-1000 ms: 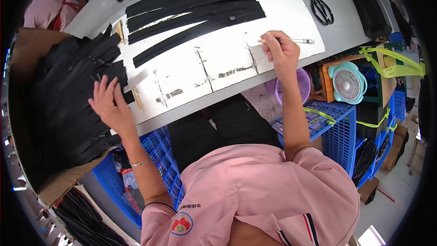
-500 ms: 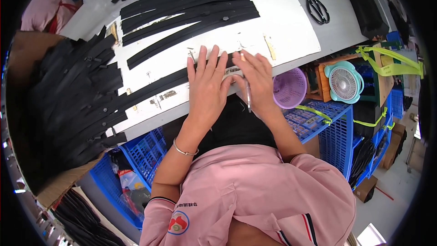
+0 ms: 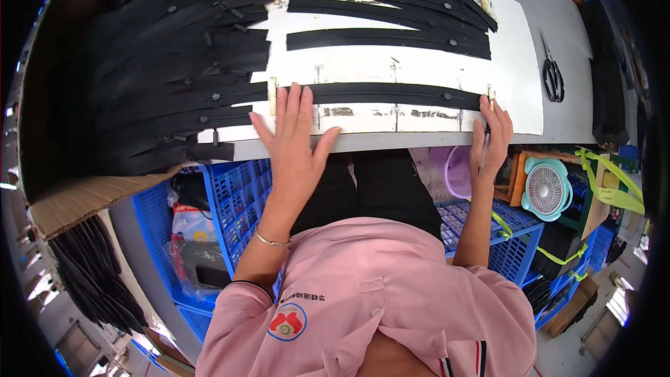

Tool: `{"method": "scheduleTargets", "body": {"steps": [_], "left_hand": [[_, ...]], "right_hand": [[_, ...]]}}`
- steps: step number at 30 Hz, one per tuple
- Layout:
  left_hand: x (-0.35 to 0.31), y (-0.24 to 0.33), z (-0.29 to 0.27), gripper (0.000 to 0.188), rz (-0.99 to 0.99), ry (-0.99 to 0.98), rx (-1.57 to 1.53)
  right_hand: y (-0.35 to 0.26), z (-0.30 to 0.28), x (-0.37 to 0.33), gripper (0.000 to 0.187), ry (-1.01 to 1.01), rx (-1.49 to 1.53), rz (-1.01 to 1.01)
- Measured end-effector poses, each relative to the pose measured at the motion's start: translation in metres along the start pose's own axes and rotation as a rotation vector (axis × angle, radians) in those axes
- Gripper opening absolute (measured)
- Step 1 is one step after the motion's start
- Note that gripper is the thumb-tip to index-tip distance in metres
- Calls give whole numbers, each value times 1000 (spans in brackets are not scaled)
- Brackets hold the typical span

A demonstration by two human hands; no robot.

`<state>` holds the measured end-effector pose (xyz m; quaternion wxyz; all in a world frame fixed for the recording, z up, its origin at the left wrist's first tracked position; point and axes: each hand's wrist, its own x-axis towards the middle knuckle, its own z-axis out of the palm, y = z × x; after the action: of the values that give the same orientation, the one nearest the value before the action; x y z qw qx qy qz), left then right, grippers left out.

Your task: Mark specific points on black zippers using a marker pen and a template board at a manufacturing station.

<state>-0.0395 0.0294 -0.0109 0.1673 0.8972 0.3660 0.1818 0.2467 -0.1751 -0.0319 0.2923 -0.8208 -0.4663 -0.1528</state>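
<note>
Now parted, the empty, splayed left hand (image 3: 293,141) and curled right hand (image 3: 496,141) (gripping a slim silver pen (image 3: 483,159)) touch a black fabric strip (image 3: 387,93) mid-frame.

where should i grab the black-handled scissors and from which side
The scissors are probably best taken by their black handle loops, from the near side: they seem to lie flat, loops toward the person, blades pointing away.

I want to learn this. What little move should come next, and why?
Perhaps mark the strip with the pen: the strip lies nearly straight, the left hand rests at one end, and the right hand, holding the pen, is at the other.
</note>
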Motion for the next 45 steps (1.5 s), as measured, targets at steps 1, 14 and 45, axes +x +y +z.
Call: {"method": "scheduleTargets", "body": {"steps": [1,14,45], "left_hand": [[-3,-7,-3,70,-22,16,13],[-7,-11,-6,69,-25,43,-35],[-5,-9,-4,71,-27,62,-60]], "right_hand": [[-3,0,1,28,15,20,3],[-157,39,64,16,-293,924,320],[-190,95,65,12,-367,773,26]]}}
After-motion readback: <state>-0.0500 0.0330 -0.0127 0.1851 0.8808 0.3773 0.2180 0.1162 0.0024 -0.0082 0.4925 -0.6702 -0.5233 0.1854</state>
